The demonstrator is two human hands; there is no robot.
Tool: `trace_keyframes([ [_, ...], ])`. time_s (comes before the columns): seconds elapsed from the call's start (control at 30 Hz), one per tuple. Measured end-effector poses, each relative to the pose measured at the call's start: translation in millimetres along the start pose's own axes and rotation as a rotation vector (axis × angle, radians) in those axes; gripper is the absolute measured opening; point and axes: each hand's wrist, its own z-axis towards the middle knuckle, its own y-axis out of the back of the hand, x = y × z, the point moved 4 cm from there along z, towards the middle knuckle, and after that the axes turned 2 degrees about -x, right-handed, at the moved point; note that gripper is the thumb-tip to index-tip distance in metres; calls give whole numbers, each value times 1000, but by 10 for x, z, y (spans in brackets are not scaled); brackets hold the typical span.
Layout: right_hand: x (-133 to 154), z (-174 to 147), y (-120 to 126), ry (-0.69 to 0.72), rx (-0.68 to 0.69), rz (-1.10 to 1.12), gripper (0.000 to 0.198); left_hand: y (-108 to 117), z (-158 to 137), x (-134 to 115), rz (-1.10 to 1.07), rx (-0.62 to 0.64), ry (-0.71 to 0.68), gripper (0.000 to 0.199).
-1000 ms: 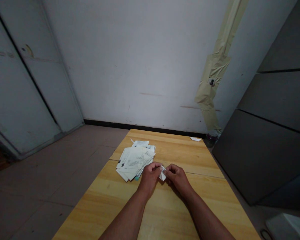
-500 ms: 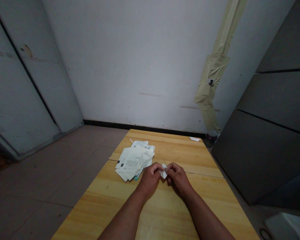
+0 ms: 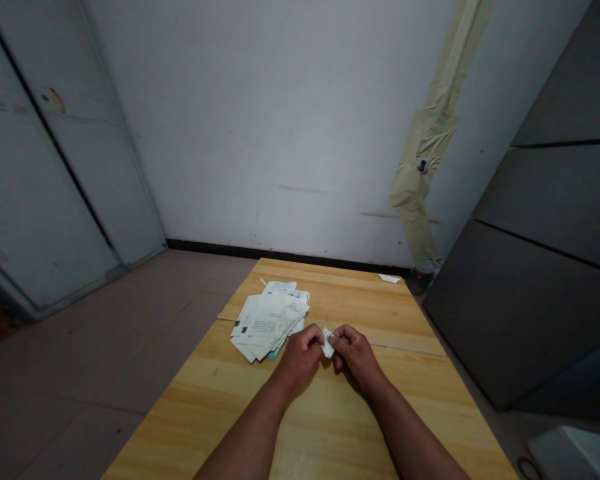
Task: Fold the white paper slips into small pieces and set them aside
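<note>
Between my two hands is a small piece of printed white paper (image 3: 328, 344), which looks folded. My left hand (image 3: 303, 352) pinches its left side with thumb and forefinger. On the other side my right hand (image 3: 355, 350) grips it, the thumb lying over the paper's edge. Both hands are just above the wooden table (image 3: 330, 427), and the fingers cover part of the paper. Just left of my left hand lies a loose pile of printed paper sheets (image 3: 270, 323), with a bit of teal showing under its near edge.
A white paper scrap (image 3: 389, 278) lies at the table's far right corner. Beyond the table stands a white wall (image 3: 280, 133) with a taped pipe (image 3: 425, 167). Grey panels (image 3: 545, 287) rise to the right, and a pale box (image 3: 575, 453) sits at lower right.
The fingers of my left hand have shifted slightly on the small paper, and a little more of it shows. The pile and the scrap have stayed put.
</note>
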Motion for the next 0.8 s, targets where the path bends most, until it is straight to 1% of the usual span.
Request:
trace_keyframes([
  [0.13,27,-32,-11,-47,51,98,30,26,16,9,25,-40,-20,3],
  [0.27,49,-46,-18,-60,70,114,28,29,22,45,13,-48,-2,3],
  [0.4,0,-18,-45,-41,33,62,25,15,20,105,-31,-31,46,3],
  [0.53,-16,3,-49,75,-50,-105,17,32,26,109,-2,-68,47,1],
  [0.6,-9,-1,-53,104,-53,-158,17,41,31,106,4,-90,48,2],
  [0.73,-41,-1,-64,47,1,-91,23,33,39,118,-40,-101,67,5],
  [0.8,-63,10,-60,45,2,-72,24,25,39,116,-48,-96,60,4],
])
